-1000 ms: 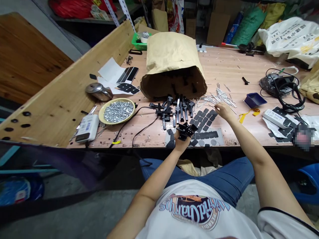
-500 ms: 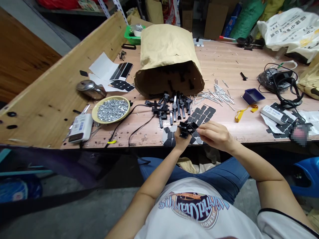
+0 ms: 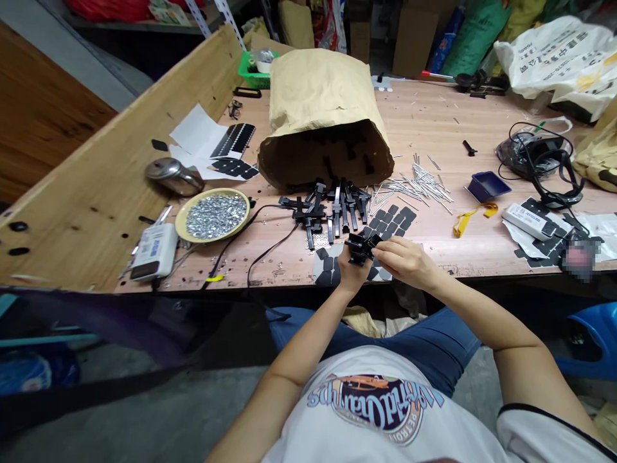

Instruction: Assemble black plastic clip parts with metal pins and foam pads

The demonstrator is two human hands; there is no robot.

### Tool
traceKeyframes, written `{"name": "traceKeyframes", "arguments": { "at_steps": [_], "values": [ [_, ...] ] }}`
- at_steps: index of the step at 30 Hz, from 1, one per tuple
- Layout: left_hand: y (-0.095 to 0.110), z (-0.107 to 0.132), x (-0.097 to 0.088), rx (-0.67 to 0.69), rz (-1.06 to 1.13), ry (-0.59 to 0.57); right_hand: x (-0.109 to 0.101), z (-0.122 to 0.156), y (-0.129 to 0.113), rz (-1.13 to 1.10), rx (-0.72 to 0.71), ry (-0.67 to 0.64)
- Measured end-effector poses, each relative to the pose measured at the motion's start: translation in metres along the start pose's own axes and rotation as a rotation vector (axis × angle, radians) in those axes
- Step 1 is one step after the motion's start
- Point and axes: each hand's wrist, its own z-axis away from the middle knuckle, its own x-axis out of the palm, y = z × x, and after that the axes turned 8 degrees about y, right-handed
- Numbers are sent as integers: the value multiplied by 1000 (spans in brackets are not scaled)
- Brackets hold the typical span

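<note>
Right hand moved from metal rods to black plastic parts, left hand clasping these; right fingertips' closure I cannot tell.

My left hand grips a cluster of glossy black plastic parts, my right hand bunching its fingertips at their side. Beyond lie long black plastic pieces, an open brown paper sack and thin silver metal rods.

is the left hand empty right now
No, the left hand grips black hardware, with the right hand close beside it.
</note>
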Motion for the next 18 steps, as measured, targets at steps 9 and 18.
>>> {"name": "traceKeyframes", "arguments": {
  "at_steps": [9,18],
  "values": [
    [25,-26,7,-160,73,92,8,17,97,303,686,-86],
    [40,-35,20,-215,120,-49,4,54,163,616,1159,-669]
  ]
}}
